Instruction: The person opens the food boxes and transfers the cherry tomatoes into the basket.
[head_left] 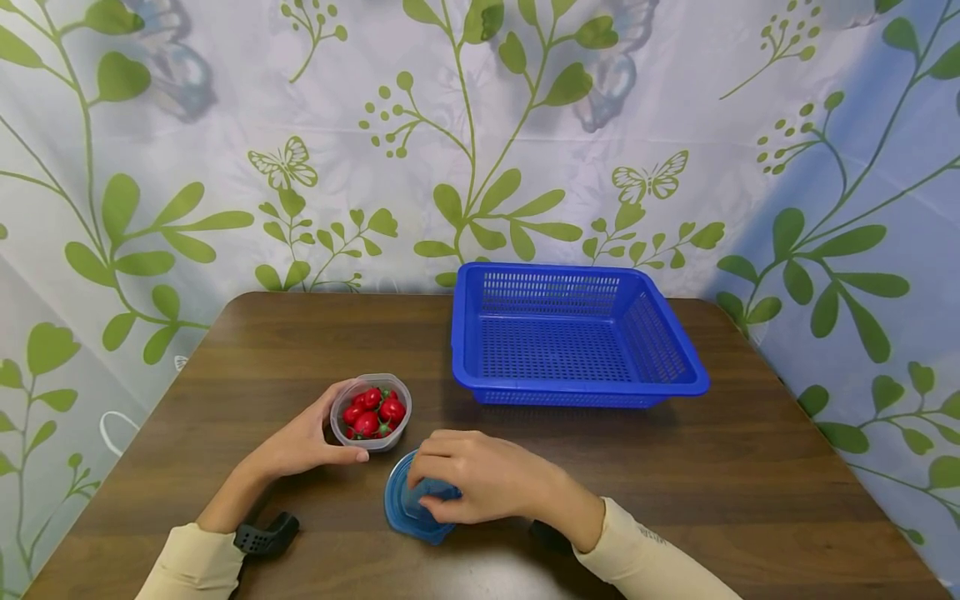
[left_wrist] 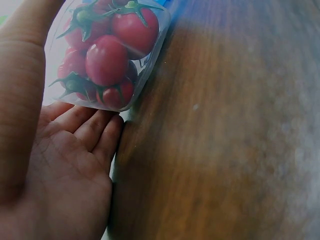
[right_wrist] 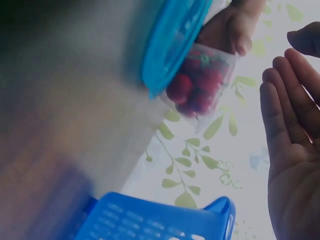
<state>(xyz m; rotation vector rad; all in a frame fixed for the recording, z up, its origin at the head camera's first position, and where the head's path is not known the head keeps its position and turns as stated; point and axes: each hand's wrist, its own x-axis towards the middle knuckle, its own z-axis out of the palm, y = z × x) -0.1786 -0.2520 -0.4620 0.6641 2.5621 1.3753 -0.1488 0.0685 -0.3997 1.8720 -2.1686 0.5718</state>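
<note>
A small clear plastic container (head_left: 406,423) of red cherry tomatoes (head_left: 366,423) stands on the table, uncovered. My left hand (head_left: 318,433) holds it from the left side, fingers at the far wall and thumb at the near side. Tomatoes (left_wrist: 107,60) with green stems show through the clear wall in the left wrist view. A round blue lid (head_left: 397,500) with a tab lies to the right of the container and nearer. Over the lid hovers my right hand (head_left: 480,479), its fingers bent down loosely. In the right wrist view these fingers (right_wrist: 280,110) are apart from the lid (right_wrist: 175,45).
A blue perforated plastic basket (head_left: 585,389) stands at the back right of the brown wooden table (head_left: 750,467). Nothing is visible inside it. Behind the table hangs a white cloth (head_left: 337,108) printed with green leaves and butterflies.
</note>
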